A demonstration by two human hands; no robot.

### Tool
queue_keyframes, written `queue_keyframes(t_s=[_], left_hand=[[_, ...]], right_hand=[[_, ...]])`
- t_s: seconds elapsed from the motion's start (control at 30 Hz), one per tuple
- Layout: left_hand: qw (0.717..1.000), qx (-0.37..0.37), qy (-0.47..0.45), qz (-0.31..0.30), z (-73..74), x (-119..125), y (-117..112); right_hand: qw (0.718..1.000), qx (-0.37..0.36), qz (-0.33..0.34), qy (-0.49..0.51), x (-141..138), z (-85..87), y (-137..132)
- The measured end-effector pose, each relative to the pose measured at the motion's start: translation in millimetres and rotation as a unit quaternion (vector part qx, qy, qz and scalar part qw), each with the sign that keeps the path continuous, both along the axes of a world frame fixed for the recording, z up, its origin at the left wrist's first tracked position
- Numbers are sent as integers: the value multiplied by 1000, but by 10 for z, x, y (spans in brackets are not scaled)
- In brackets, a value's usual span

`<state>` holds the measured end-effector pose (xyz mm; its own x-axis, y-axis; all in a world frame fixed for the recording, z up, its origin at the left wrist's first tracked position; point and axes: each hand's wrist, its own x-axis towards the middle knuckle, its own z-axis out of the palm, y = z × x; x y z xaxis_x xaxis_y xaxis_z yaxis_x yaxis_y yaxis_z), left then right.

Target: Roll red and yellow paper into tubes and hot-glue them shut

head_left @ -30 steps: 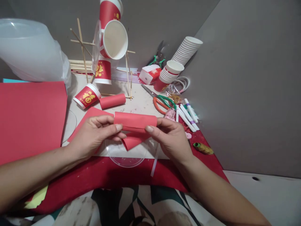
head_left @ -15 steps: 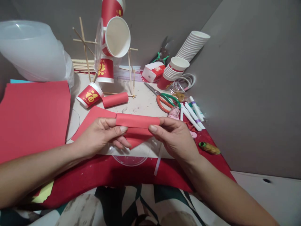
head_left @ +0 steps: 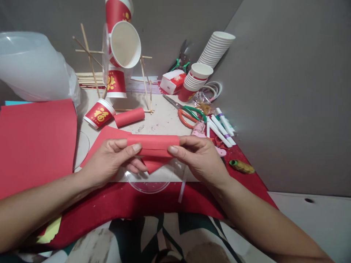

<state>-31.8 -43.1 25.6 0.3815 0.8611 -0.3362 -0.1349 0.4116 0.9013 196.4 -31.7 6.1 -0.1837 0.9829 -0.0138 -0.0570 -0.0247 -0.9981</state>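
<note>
A rolled piece of red paper is held level between my two hands, its loose edge running along the front of the roll. My left hand pinches the left end, thumb in front and fingers behind. At the right end, my right hand grips the roll with its thumb on the edge and its index finger behind. Below hangs or lies a pointed piece of red paper; I cannot tell which. Another red paper roll rests on the board beside a tipped red paper cup.
A structure of red cups and sticks stands at the back. Scissors, white markers and stacked paper cups lie to the right. Red sheets and a translucent plastic container are left. A clear round lid sits in front.
The paper is rolled a little tighter, its loose edge nearer the roll. Both hands keep their hold. The whole view has shifted slightly, moving the scene left.
</note>
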Motion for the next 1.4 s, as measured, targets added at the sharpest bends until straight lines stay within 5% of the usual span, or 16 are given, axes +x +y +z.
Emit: queue_keyframes(t_s=[0.3,0.83,1.03,1.2,1.4], left_hand=[[996,46,55,59,20,21,-27],[999,18,51,10,-23,129,-117],[997,16,79,21,-46,129,-116],[990,65,117,54,11,82,-90],[969,153,74,182,36,40,-50]], right_hand=[[1000,6,-24,-6,3,-1,-12],[997,50,9,-64,-125,25,-129],[998,13,32,-56,-97,8,-139],[998,-46,10,30,-75,-46,-90],[993,-71,-54,82,-31,19,14]])
